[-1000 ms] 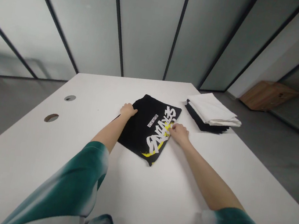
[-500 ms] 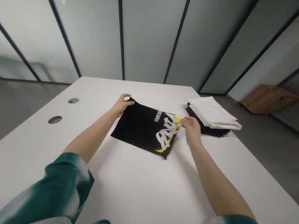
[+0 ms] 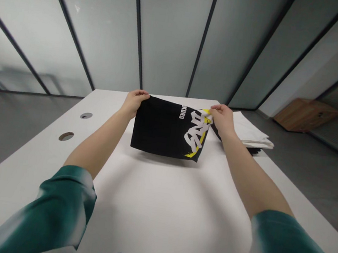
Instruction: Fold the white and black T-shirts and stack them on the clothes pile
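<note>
A folded black T-shirt (image 3: 162, 127) with white and yellow lettering hangs over the table, stretched between my two hands. My left hand (image 3: 135, 100) pinches its upper left corner. At the upper right corner, my right hand (image 3: 223, 118) grips the cloth between thumb and fingers. The lower edge of the shirt hangs just above the tabletop, with a shadow under it. Behind my right hand, folded white cloth (image 3: 250, 131) lies on top of folded black cloth (image 3: 253, 151), partly hidden by my hand and forearm.
The white table (image 3: 157, 208) has two round holes, a nearer hole (image 3: 66, 136) and a farther hole (image 3: 86, 115), on its left. Frosted glass panels (image 3: 172, 35) rise beyond the far edge. A wooden cabinet (image 3: 305, 115) stands on the floor at right.
Both hands have lifted the black T-shirt up and away from me. It was tilted and now hangs straighter, its top edge nearly level. My right hand now covers part of the stack.
</note>
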Demonstrator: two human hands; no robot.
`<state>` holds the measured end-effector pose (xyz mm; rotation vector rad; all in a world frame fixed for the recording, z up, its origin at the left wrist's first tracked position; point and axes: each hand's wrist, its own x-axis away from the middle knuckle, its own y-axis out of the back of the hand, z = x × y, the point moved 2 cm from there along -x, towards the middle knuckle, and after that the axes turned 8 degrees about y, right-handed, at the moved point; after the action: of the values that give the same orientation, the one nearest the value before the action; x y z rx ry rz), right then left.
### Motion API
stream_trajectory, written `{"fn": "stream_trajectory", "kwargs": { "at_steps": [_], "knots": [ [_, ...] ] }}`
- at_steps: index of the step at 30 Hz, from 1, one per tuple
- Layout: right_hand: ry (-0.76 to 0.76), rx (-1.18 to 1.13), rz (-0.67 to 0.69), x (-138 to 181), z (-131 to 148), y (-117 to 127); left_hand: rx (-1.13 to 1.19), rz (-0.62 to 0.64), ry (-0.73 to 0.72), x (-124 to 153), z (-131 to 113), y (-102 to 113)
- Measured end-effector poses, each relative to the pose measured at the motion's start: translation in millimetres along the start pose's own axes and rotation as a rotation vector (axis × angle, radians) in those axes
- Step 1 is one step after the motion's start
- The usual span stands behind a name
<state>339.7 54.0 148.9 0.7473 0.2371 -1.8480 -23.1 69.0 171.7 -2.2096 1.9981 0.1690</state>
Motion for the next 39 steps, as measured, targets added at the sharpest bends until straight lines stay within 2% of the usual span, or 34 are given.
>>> {"fn": "stream_trajectory", "kwargs": {
  "at_steps": [2,4,7,10,14,16,18,20,22,25,28,33,39],
  "knots": [
    [-0.007,0.027,0.048,-13.6,-9.2,-10.0,-0.006,-0.016,0.012,-11.3,5.4,-1.8],
    [0.048,0.043,0.061,-24.2,-9.5,-14.9,-0.001,-0.030,-0.029,-18.0,4.5,-1.4],
    [0.174,0.108,0.055,-20.4,2.1,-9.9,-0.018,-0.030,-0.135,-8.4,-1.4,5.9],
    [0.224,0.216,0.070,16.4,10.1,7.7,-0.141,0.025,-0.166,28.8,1.5,25.1],
    [0.179,0.383,0.117,82.7,-5.9,37.6,-0.451,0.169,0.074,88.0,26.8,67.1],
    [0.139,0.441,0.139,102.4,-20.7,46.4,-0.516,0.134,0.161,104.4,39.9,86.5],
    [0.114,0.459,0.185,109.4,-33.3,45.2,-0.560,0.066,0.192,108.7,50.3,94.7],
    [0.118,0.452,0.259,108.7,-41.0,33.0,-0.609,0.044,0.186,104.7,60.0,87.5],
    [0.133,0.449,0.341,107.1,-45.0,13.2,-0.661,0.071,0.150,98.6,71.2,67.5],
    [0.166,0.492,0.389,112.3,-50.3,-17.1,-0.787,0.055,0.028,95.3,92.7,32.1],
    [0.145,0.600,0.440,124.8,-60.2,-34.3,-0.958,0.004,-0.074,100.6,116.5,11.6],
    [0.057,0.672,0.576,135.1,-72.5,-34.2,-1.083,0.138,-0.107,108.1,138.3,13.1],
    [0.059,0.674,0.585,133.5,-69.8,-31.6,-1.125,0.133,-0.112,108.1,137.5,15.3]
  ]
}}
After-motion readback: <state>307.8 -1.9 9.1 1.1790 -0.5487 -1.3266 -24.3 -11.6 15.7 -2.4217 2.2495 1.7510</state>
